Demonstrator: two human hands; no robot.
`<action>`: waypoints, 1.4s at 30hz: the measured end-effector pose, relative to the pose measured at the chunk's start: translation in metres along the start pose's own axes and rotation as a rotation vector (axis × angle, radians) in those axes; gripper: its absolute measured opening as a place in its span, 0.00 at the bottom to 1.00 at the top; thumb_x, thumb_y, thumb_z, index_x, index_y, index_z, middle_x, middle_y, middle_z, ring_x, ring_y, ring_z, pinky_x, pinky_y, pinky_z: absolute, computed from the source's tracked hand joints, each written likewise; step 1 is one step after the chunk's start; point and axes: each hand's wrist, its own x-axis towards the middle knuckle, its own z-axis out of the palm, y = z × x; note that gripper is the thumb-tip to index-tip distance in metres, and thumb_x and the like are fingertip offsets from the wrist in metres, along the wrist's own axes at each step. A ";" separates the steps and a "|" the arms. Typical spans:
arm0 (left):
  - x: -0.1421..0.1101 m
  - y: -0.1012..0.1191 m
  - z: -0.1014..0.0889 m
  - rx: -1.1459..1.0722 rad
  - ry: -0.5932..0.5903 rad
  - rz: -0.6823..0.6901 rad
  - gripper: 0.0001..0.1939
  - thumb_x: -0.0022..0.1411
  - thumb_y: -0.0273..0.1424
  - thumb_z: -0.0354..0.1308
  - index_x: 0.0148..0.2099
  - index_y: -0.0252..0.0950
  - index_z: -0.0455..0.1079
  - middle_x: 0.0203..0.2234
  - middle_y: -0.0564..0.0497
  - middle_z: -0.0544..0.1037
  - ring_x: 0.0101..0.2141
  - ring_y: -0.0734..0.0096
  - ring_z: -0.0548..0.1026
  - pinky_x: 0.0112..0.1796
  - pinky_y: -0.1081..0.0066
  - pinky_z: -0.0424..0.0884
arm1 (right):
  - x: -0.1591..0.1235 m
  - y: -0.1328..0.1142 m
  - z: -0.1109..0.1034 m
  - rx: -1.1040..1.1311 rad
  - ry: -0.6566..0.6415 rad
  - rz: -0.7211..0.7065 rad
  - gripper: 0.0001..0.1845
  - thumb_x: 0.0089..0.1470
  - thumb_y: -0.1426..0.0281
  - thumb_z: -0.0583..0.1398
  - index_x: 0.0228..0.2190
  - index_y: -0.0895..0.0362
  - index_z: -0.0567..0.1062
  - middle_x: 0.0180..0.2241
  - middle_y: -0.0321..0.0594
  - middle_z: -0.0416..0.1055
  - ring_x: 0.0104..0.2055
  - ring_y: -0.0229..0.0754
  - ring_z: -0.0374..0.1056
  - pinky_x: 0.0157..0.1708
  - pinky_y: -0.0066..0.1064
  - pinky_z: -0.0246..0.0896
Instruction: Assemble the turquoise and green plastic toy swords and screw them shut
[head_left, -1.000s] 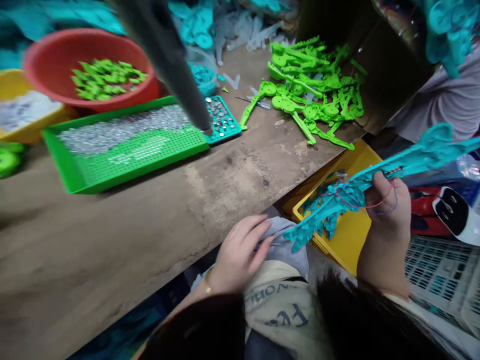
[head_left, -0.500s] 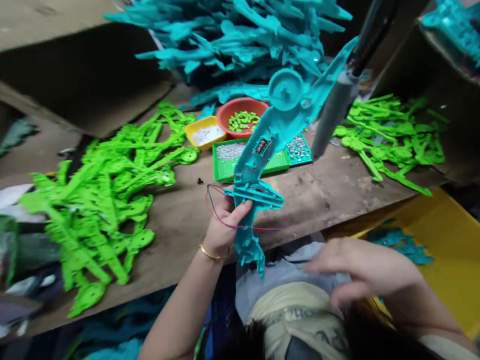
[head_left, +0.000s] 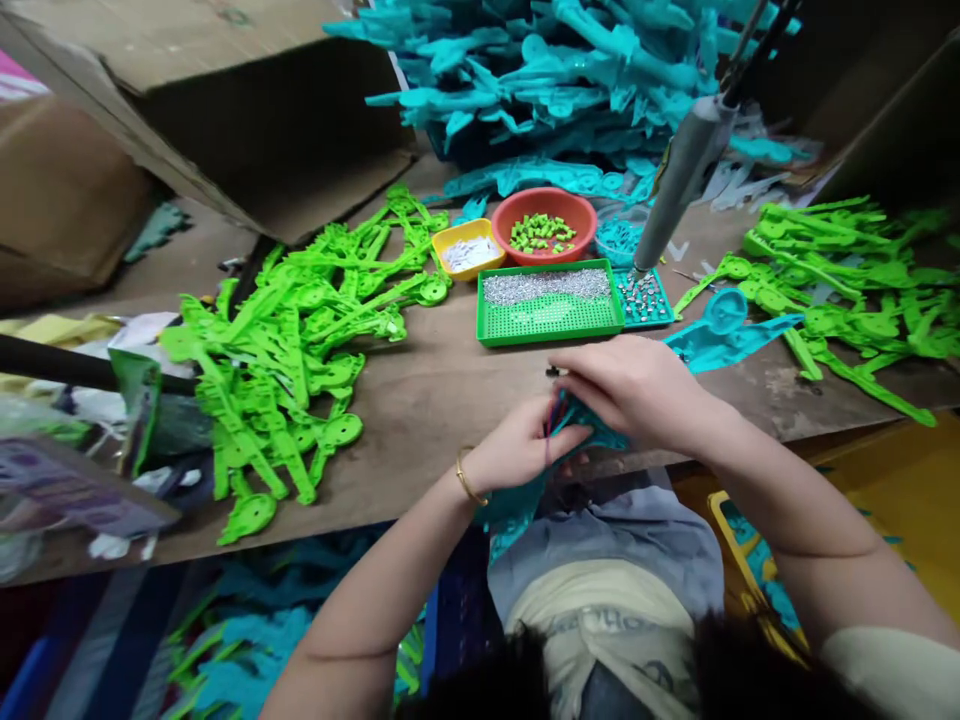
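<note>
A teal plastic toy part (head_left: 724, 335) with thin coloured wires lies across the near edge of the wooden bench (head_left: 450, 390). Its round head end points right; its handle end drops below the bench edge under my hands. My left hand (head_left: 521, 452) grips the part near the wires, fingers closed round it. My right hand (head_left: 634, 388) is cupped over the same spot from above, fingers curled onto the part. What lies between the fingers is hidden.
Green plastic parts are heaped at left (head_left: 292, 330) and right (head_left: 840, 280). Behind stand a green tray of small metal pieces (head_left: 551, 300), a small teal tray (head_left: 645, 298), a yellow dish (head_left: 469, 252), a red bowl (head_left: 544, 215), a hanging grey tool (head_left: 679, 185) and a teal pile (head_left: 570, 70). A yellow bin (head_left: 900, 480) sits below right.
The teal part went from my right hand to my left, then down from upright onto the bench edge. My right hand came over onto it. The view swung left and up.
</note>
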 end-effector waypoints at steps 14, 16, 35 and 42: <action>-0.025 -0.062 -0.009 -0.552 -0.447 -0.238 0.50 0.52 0.70 0.42 0.58 0.33 0.67 0.36 0.39 0.81 0.30 0.61 0.80 0.31 0.66 0.74 | -0.065 0.052 0.049 0.217 0.225 0.597 0.13 0.58 0.63 0.57 0.40 0.56 0.74 0.22 0.34 0.72 0.21 0.35 0.67 0.25 0.27 0.58; -0.032 -0.058 -0.027 -0.241 -0.312 -0.245 0.41 0.56 0.65 0.48 0.50 0.33 0.74 0.37 0.41 0.82 0.33 0.63 0.80 0.35 0.67 0.75 | -0.071 0.058 0.048 0.213 0.272 0.620 0.13 0.58 0.62 0.57 0.40 0.56 0.74 0.21 0.33 0.71 0.21 0.35 0.66 0.25 0.27 0.58; -0.073 -0.059 0.026 1.294 0.396 0.334 0.09 0.67 0.32 0.56 0.44 0.34 0.76 0.27 0.48 0.79 0.27 0.68 0.76 0.30 0.70 0.68 | -0.066 0.070 0.079 0.585 0.148 0.645 0.13 0.55 0.67 0.60 0.43 0.56 0.76 0.37 0.41 0.78 0.41 0.43 0.75 0.42 0.38 0.70; -0.070 -0.078 0.006 1.548 0.530 0.211 0.12 0.67 0.36 0.54 0.40 0.37 0.77 0.25 0.48 0.78 0.27 0.65 0.75 0.29 0.68 0.65 | -0.074 0.066 0.076 0.859 0.232 0.774 0.13 0.52 0.64 0.64 0.39 0.55 0.76 0.36 0.39 0.78 0.39 0.40 0.75 0.43 0.37 0.72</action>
